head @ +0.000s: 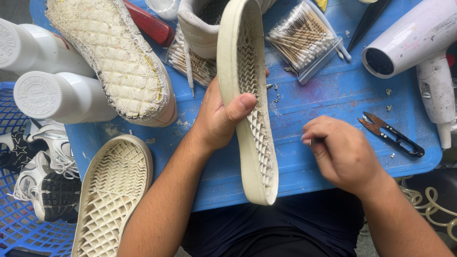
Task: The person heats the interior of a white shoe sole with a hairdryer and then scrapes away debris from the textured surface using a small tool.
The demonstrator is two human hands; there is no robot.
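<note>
My left hand point(220, 119) grips a detached cream rubber shoe sole point(250, 100), held on edge with its waffle-patterned inside facing right, thumb pressed on the inner rim. My right hand point(340, 152) is closed around a small thin tool point(312, 141); only its tip shows, close to the sole's right edge. Both hands are over a blue plastic table point(328, 95).
A second loose sole point(114, 190) lies at the lower left. An upturned shoe with its sole stripped off point(114, 57), two white bottles point(62, 95), packs of cotton swabs point(302, 38), a white hair dryer point(419, 47), thread snips point(390, 134) and a blue basket of sneakers point(33, 190) surround the hands.
</note>
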